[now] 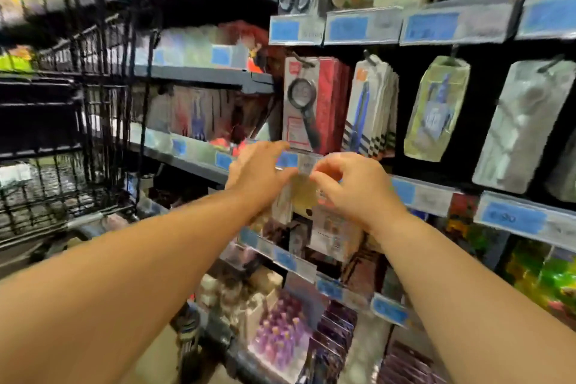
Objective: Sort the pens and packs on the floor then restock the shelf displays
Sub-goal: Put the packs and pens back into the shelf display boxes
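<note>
The yellowish pack (304,196) is smeared by motion blur and its print cannot be read. Its left side is covered by the left hand (258,171), whose grip cannot be made out. The blue price labels (511,217) are illegible. The wire cart (93,134) is cut off by the picture's left edge.

Left hand (258,171), right hand (349,187) at pack (304,196)

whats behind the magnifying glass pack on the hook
Red packs hang right behind the magnifying glass pack. Their fronts are covered, so their contents cannot be seen.
</note>
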Tool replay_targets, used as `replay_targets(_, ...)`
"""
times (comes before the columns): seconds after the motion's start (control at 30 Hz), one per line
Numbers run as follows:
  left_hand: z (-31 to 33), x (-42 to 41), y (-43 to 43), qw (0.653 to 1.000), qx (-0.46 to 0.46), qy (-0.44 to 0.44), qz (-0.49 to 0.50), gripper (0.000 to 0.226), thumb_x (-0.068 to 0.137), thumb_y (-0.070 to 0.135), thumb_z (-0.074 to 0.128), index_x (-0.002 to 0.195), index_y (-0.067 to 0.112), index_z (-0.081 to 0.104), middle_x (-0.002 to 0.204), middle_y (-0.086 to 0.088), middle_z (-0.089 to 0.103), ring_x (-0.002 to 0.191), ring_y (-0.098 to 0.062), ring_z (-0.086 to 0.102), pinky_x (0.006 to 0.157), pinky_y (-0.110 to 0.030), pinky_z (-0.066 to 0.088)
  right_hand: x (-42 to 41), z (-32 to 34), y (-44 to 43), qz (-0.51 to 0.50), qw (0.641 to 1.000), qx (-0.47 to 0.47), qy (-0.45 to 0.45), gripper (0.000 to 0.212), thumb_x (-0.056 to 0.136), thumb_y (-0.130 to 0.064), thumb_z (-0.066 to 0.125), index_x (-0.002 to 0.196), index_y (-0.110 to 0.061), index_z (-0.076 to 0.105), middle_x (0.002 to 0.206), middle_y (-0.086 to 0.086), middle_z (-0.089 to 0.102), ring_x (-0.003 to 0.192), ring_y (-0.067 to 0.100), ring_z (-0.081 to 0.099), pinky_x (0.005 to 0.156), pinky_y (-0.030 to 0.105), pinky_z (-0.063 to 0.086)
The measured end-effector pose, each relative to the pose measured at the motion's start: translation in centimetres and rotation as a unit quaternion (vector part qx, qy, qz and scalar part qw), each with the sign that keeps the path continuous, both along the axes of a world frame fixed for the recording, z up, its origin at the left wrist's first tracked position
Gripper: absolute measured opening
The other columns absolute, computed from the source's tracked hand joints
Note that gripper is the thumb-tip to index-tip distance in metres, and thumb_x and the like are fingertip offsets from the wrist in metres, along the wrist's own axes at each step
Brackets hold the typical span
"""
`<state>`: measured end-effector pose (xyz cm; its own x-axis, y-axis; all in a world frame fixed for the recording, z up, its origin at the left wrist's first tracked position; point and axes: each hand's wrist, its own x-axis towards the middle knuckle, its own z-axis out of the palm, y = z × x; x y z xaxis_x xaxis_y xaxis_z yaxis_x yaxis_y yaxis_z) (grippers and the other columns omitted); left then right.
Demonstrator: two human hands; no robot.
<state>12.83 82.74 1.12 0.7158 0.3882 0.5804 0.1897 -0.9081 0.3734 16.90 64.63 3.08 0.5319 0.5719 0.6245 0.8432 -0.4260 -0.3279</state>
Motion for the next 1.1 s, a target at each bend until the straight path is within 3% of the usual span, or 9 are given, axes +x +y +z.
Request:
replay_targets(0.17, 1.5, 3.8, 4.6, 0.992, 0.12, 0.033, -0.022, 0.043, 0.094, 0.056, 0.047, 0.135, 0.042, 0.053, 0.136, 0.012, 0.054, 0.131, -0.018, 0.041, 0.102, -0.042, 0.037, 4.1, 3.0, 3.2, -0.08, 0.99, -0.114, -0.035, 0.025, 0.089, -0.047, 0.062, 0.106, -0.029, 0.066, 0.1, -0.006, 0.062, 0.096, 0.016, 0.057, 0.079, 0.033, 0.047)
replay_targets(0.3, 1.3, 5.0, 7.1, 0.984, 0.102, -0.003, -0.148, 0.04, 0.089, 0.059, 0.048, 0.113, 0.035, 0.071, 0.102, 0.01, 0.071, 0.099, -0.016, 0.061, 0.085, -0.036, 0.043, 5.9, 4.2, 4.8, -0.113, 0.974, -0.194, 0.023, 0.024, 0.086, -0.056, 0.059, 0.086, -0.032, 0.063, 0.087, -0.01, 0.061, 0.084, 0.013, 0.056, 0.067, 0.031, 0.044)
replay_targets(0.43, 0.7, 6.0, 8.2, 0.975, 0.069, -0.035, -0.209, 0.049, 0.079, 0.067, 0.043, 0.099, 0.037, 0.074, 0.079, 0.018, 0.067, 0.079, -0.009, 0.061, 0.08, -0.036, 0.047, 6.2, 3.6, 4.9, -0.092, 0.977, -0.16, 0.104, 0.031, 0.076, -0.06, 0.055, 0.07, -0.031, 0.062, 0.069, -0.013, 0.061, 0.069, 0.001, 0.054, 0.057, 0.028, 0.039)
replay_targets(0.53, 0.5, 6.1, 8.4, 0.969, 0.028, -0.054, -0.238, 0.036, 0.079, 0.063, 0.052, 0.09, 0.038, 0.075, 0.074, 0.015, 0.071, 0.073, -0.011, 0.064, 0.078, -0.045, 0.048, 5.9, 3.3, 4.6, -0.095, 0.975, -0.147, 0.133, 0.033, 0.071, -0.063, 0.051, 0.07, -0.032, 0.062, 0.067, -0.017, 0.062, 0.067, 0.0, 0.055, 0.053, 0.025, 0.037)
replay_targets(0.73, 2.2, 5.4, 8.1, 0.975, 0.033, 0.002, -0.22, 0.039, 0.078, 0.064, 0.05, 0.086, 0.036, 0.077, 0.058, 0.011, 0.061, 0.061, -0.009, 0.05, 0.066, -0.029, 0.028, 5.9, 4.2, 4.8, -0.094, 0.961, -0.136, 0.22, 0.027, 0.077, -0.051, 0.063, 0.064, -0.029, 0.06, 0.067, -0.012, 0.058, 0.065, 0.006, 0.053, 0.055, 0.022, 0.037)
replay_targets(0.83, 3.6, 4.7, 7.5, 0.98, -0.003, 0.062, -0.19, 0.035, 0.078, 0.062, 0.062, 0.092, 0.034, 0.077, 0.063, 0.012, 0.059, 0.071, -0.017, 0.055, 0.073, -0.029, 0.028, 5.6, 4.5, 4.9, -0.113, 0.956, -0.133, 0.235, 0.023, 0.08, -0.045, 0.068, 0.063, -0.033, 0.06, 0.063, -0.009, 0.058, 0.065, 0.005, 0.053, 0.055, 0.02, 0.036)
replay_targets(0.93, 6.4, 3.5, 6.2, 0.972, -0.011, 0.18, -0.151, 0.035, 0.087, 0.056, 0.061, 0.112, 0.034, 0.071, 0.094, 0.007, 0.072, 0.099, -0.02, 0.06, 0.09, -0.032, 0.034, 4.9, 5.4, 5.0, -0.128, 0.943, -0.12, 0.283, 0.016, 0.083, -0.04, 0.071, 0.071, -0.03, 0.066, 0.069, -0.011, 0.061, 0.068, 0.005, 0.055, 0.062, 0.028, 0.041)
replay_targets(1.0, 9.0, 2.9, 5.3, 0.964, -0.11, 0.21, -0.125, 0.034, 0.092, 0.049, 0.059, 0.118, 0.03, 0.068, 0.106, 0.005, 0.071, 0.097, -0.016, 0.059, 0.088, -0.029, 0.04, 4.2, 6.5, 5.0, -0.149, 0.925, -0.103, 0.335, 0.013, 0.084, -0.037, 0.071, 0.076, -0.028, 0.067, 0.073, -0.013, 0.061, 0.072, 0.009, 0.056, 0.067, 0.029, 0.044)
replay_targets(1.1, 13.7, 2.0, 3.5, 0.949, -0.286, 0.113, -0.07, 0.024, 0.093, 0.048, 0.058, 0.103, 0.026, 0.06, 0.094, 0.005, 0.061, 0.091, -0.019, 0.057, 0.076, -0.034, 0.046, 2.4, 9.2, 4.7, -0.184, 0.915, -0.126, 0.336, 0.013, 0.09, -0.04, 0.063, 0.088, -0.028, 0.067, 0.084, -0.012, 0.06, 0.082, 0.011, 0.057, 0.07, 0.028, 0.043)
